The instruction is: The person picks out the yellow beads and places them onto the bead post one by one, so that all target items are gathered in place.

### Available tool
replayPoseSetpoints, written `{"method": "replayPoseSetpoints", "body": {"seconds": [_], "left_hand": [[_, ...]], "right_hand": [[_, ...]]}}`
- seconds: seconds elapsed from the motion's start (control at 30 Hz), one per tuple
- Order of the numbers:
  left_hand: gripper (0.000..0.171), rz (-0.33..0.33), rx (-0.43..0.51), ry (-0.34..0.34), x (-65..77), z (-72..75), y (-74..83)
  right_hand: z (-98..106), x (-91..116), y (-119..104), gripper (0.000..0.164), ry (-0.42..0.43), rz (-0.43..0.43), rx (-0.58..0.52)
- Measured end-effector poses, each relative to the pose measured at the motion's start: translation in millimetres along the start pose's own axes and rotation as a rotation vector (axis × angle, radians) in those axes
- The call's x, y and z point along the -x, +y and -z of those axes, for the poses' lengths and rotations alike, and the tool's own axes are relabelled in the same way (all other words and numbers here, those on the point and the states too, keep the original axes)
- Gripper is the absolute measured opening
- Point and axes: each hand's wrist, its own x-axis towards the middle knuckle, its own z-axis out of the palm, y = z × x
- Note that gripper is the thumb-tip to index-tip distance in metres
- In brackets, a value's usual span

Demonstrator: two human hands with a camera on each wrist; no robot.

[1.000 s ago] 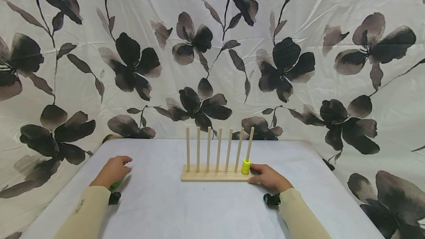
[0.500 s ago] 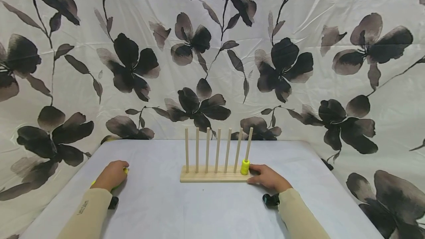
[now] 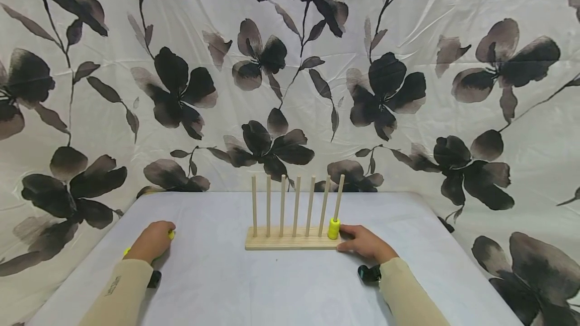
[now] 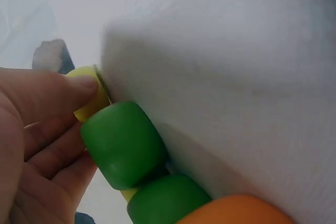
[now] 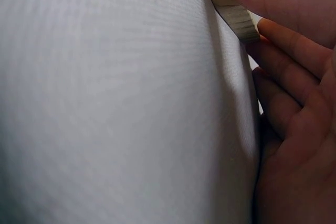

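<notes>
My left hand (image 3: 151, 241) is low over the table's left side and pinches a yellow bead (image 4: 90, 107) between thumb and fingers. Two green beads (image 4: 124, 145) and an orange bead (image 4: 242, 213) lie close by it in the left wrist view; the hand mostly covers them in the head view. In the middle stands a wooden peg rack (image 3: 290, 243) with several upright pegs. Yellow beads (image 3: 334, 229) are stacked on its rightmost peg. My right hand (image 3: 368, 244) grips the right end of the base, with the thumb in front and fingers behind, as the right wrist view shows.
The table (image 3: 254, 291) has a white cover. Behind it hangs a floral cloth (image 3: 326, 114). Another bit of yellow (image 3: 127, 250) shows at the outer side of my left wrist. Dark wrist cameras (image 3: 369, 273) sit under both sleeves.
My left fingers have closed on the yellow bead, which now shows at the fingertips; the hand has turned and dipped slightly. The right hand keeps its hold on the rack.
</notes>
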Motion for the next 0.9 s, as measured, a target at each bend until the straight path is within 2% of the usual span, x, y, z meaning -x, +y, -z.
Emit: {"method": "replayPoseSetpoints", "body": {"seconds": [0.2, 0.4, 0.53, 0.73, 0.9], "left_hand": [[0.034, 0.0, 0.013, 0.017, 1.5, 0.3, 6.9], [0.036, -0.059, 0.023, 0.044, 1.7, 0.8, 12.9], [0.037, -0.072, 0.055, 0.036, 3.5, 1.8, 18.9], [0.039, -0.129, 0.098, 0.046, 9.0, 4.6, 29.4], [0.04, -0.122, 0.174, 0.035, 13.7, 4.2, 37.2]], "right_hand": [[-1, 1, -1, 0.074, 0.007, 0.004, 0.009], [0, 0, 0, 0.074, -0.002, 0.011, 0.006], [0, 0, 1, 0.075, -0.004, 0.012, 0.006], [0, 1, 0, 0.075, 0.0, 0.003, 0.013], [0, 2, -1, 0.075, 0.007, 0.0, 0.014]]}}
